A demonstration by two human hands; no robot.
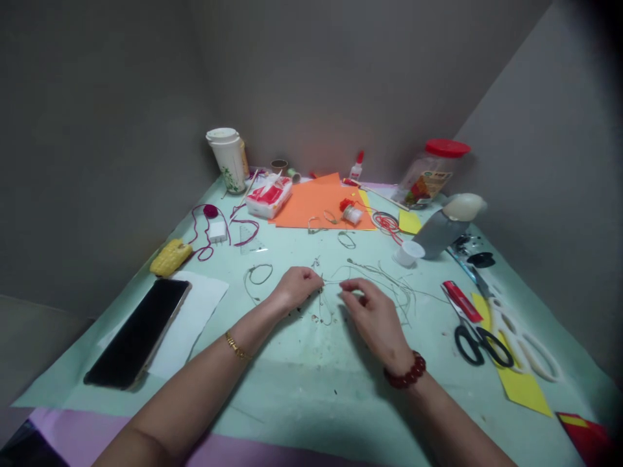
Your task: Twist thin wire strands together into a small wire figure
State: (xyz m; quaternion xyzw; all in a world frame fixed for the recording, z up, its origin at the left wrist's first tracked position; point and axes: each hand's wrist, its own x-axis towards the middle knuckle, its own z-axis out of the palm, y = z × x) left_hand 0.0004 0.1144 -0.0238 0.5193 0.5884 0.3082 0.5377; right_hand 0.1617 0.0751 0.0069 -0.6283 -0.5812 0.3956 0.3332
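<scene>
Thin cord (331, 283) runs across the gap between the two hands, at the middle of the pale green tabletop (292, 376). The hands are apart: the left hand (298, 287) pinches the cord at its fingertips, while the right hand (377, 316) has its thumb and index finger at the other side; whether they grip it I cannot tell. The step in hand looks like holding or guiding the strand; such fine work calls for a light, precise pinch and slight tension.

Orange paper (306, 201) lies beyond, a dark phone (139, 334) to the left, and a red-lidded jar (428, 175) and a leaning bottle (442, 230) at the far right. Smaller are the tissue pack (269, 198) and the black-handled scissors (487, 334).

Loose strands (389, 277) beside the right hand could snag or tangle with the cord, and tiny beads (315, 318) just below the fingers could be knocked.
</scene>
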